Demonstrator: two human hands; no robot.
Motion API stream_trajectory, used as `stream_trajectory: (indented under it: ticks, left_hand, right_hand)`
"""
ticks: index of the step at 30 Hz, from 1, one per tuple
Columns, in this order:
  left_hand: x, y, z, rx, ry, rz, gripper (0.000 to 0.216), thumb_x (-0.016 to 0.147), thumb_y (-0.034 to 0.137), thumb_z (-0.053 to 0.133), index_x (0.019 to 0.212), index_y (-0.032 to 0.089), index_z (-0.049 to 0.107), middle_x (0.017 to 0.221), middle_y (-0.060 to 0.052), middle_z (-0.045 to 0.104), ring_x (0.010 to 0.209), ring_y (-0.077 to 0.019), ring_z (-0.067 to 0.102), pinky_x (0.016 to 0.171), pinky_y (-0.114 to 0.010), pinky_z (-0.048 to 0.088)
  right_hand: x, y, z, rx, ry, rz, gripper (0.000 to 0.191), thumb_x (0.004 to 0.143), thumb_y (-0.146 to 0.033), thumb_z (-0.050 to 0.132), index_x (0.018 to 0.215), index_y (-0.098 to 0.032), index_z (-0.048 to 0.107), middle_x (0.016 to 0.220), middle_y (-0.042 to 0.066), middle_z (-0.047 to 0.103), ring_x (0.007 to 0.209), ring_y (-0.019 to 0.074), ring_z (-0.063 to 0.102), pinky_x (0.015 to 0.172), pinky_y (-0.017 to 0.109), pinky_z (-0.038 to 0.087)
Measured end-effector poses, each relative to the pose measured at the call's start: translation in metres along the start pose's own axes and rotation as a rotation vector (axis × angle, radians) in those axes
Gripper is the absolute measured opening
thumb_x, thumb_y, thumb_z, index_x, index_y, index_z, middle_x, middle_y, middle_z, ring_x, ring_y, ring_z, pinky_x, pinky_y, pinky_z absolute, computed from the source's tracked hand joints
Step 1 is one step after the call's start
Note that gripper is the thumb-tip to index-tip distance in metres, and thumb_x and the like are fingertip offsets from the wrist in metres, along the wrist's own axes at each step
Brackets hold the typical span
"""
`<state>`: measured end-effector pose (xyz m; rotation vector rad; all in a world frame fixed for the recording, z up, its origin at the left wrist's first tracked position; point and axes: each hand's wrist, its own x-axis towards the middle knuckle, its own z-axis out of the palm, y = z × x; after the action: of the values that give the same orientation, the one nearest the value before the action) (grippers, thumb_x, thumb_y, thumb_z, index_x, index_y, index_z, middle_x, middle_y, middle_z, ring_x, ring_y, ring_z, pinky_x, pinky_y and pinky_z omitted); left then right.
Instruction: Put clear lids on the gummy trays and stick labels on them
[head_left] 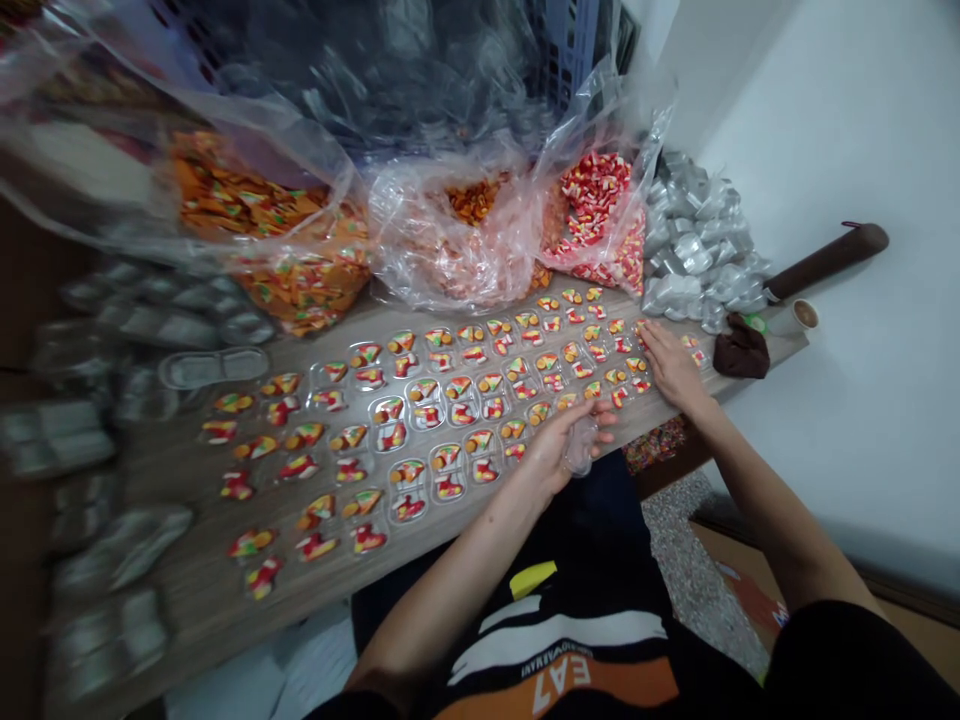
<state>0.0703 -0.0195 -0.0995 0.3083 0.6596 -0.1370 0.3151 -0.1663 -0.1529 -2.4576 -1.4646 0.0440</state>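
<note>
Rows of small clear plastic trays (420,400), each filled with colourful gummy candies, cover a wooden table (187,560). My left hand (559,445) is curled at the table's near edge, holding an empty clear plastic tray (581,445). My right hand (671,365) lies flat with fingers stretched out on the filled trays at the right end of the rows.
Large clear bags of orange candies (262,230), (465,240) and red-white candies (600,215) stand at the back. A pile of empty clear trays (697,250) sits at the right. A brown cloth (741,348), a tape roll (804,315) and a dark tube (825,260) lie near the wall. Blurred tray stacks (97,430) fill the left.
</note>
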Motion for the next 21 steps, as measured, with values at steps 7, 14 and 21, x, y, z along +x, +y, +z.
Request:
stream_trajectory:
  ticks: [7,14,21]
  left_hand:
    - [-0.002,-0.001,-0.004,0.007,0.002,0.017,0.025,0.097,0.025,0.052,0.093,0.01,0.072,0.085,-0.01,0.073,0.058,-0.0125,0.067,0.044,-0.019,0.045]
    - [-0.004,-0.001,-0.005,-0.019,-0.001,0.019,0.022,0.096,0.023,0.054,0.096,0.009,0.07,0.084,-0.01,0.073,0.058,-0.013,0.067,0.044,-0.019,0.045]
    - [-0.006,0.003,0.002,-0.021,0.04,-0.008,0.027,0.1,0.022,0.048,0.096,0.007,0.07,0.082,-0.009,0.073,0.056,-0.0122,0.067,0.042,-0.019,0.044]
  right_hand:
    - [0.002,0.006,0.002,0.018,0.005,-0.084,0.051,0.101,-0.019,0.032,0.149,-0.015,0.048,0.157,0.011,0.045,0.151,0.023,0.033,0.123,0.052,0.033]
    - [-0.003,0.003,-0.002,-0.016,-0.088,-0.06,0.055,0.103,-0.031,0.032,0.157,-0.018,0.035,0.163,0.01,0.036,0.154,0.0252,0.027,0.124,0.053,0.029]
    - [-0.011,-0.006,-0.006,-0.079,-0.16,-0.011,0.064,0.104,-0.046,0.031,0.162,-0.025,0.015,0.168,0.007,0.024,0.156,0.0262,0.018,0.124,0.06,0.02]
